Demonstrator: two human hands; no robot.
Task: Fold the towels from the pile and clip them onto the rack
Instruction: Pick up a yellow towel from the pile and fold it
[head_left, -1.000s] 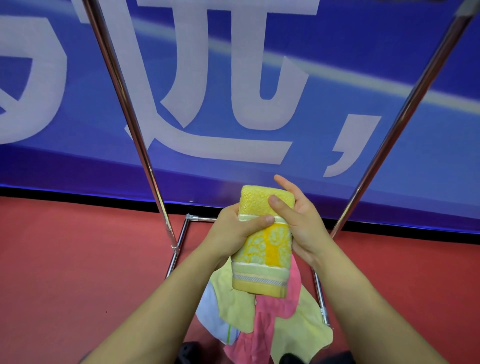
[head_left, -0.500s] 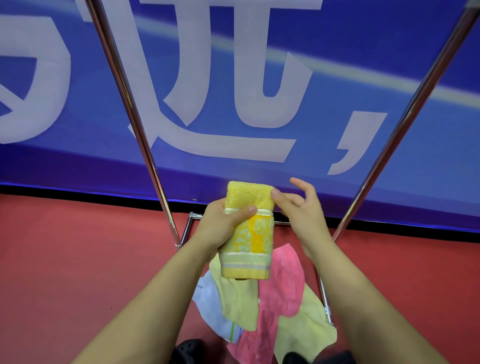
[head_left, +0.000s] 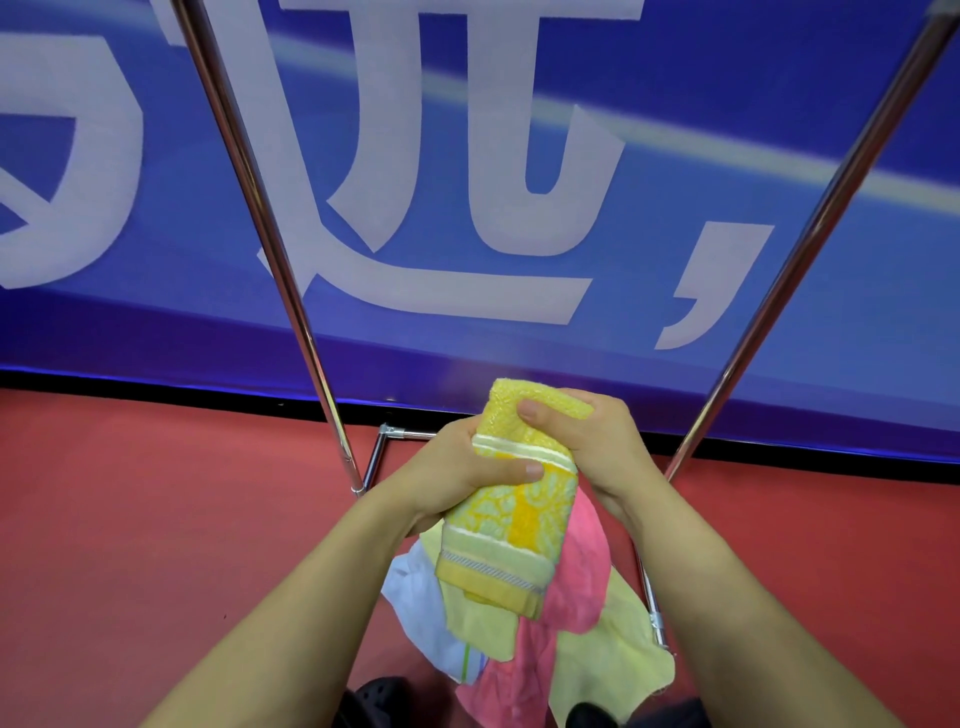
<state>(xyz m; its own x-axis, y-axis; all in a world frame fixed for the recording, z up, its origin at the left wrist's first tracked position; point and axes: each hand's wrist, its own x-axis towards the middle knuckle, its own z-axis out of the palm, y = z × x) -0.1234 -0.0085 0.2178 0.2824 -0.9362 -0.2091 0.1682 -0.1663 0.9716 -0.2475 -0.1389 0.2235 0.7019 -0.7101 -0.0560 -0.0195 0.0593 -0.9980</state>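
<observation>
hidden/cut off: rack (head_left: 270, 244) top rail is out of frame, only two slanted chrome poles and the base tubes show; no clips visible; banner text cropped at top and left; dark shoes (head_left: 382, 699) half cut by the bottom edge.
banner (head_left: 675, 104): blue, big white characters, fills the upper half behind the rack.
floor (head_left: 130, 519): red, matte; black strip along the banner's foot.
pile (head_left: 587, 654): loose towels on the floor between the rack's base tubes, pale yellow, pink, white with a green stripe; count unclear, they overlap.
folded towel (head_left: 511, 512): yellow with patterned band, folded to a narrow block, held up over the pile, tilted.
left hand (head_left: 457, 480): wrapped around the towel's middle, thumb across the front.
right hand (head_left: 592, 447): gripping the top end, thumb on front, fingers behind and hidden.
</observation>
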